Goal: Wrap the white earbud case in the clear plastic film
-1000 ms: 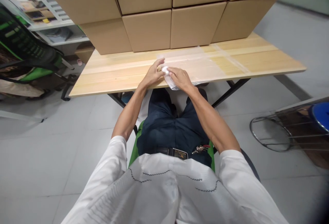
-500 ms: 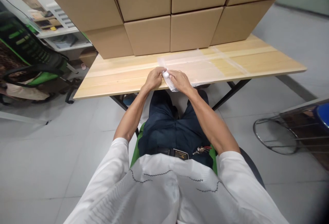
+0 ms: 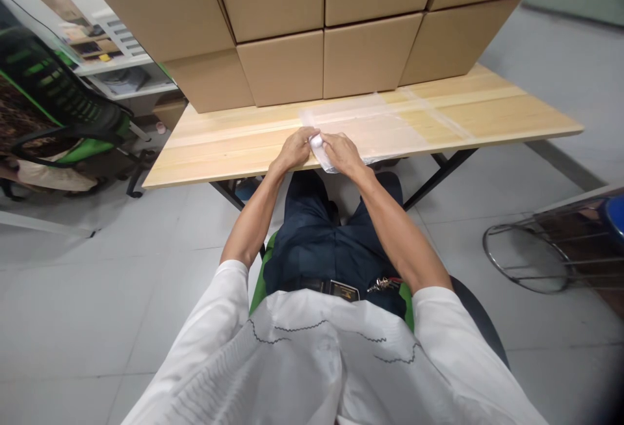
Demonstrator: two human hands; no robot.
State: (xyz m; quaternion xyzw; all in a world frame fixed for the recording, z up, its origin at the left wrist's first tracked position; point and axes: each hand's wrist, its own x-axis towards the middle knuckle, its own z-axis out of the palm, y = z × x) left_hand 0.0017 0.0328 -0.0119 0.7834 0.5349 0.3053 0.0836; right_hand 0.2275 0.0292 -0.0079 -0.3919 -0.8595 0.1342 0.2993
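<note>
From where I stand, the wooden table [image 3: 190, 152] takes up most of the scene, its near edge just above the knees of a seated person in a white shirt [image 3: 292, 366]. Cardboard boxes [image 3: 280, 67] are stacked along its far side. Off to the left is a black mesh chair [image 3: 68, 87] with green parts. A clear plastic sheet [image 3: 377, 123] lies flat mid-table, with a crumpled bit drooping over the near edge. The right hand [image 3: 342, 152] rests at its left end, and the left hand [image 3: 294, 149] meets it there, fingertips close together. Both have a narrow pinch on a small white piece [image 3: 316, 142], held between them near the table's near edge.
</note>
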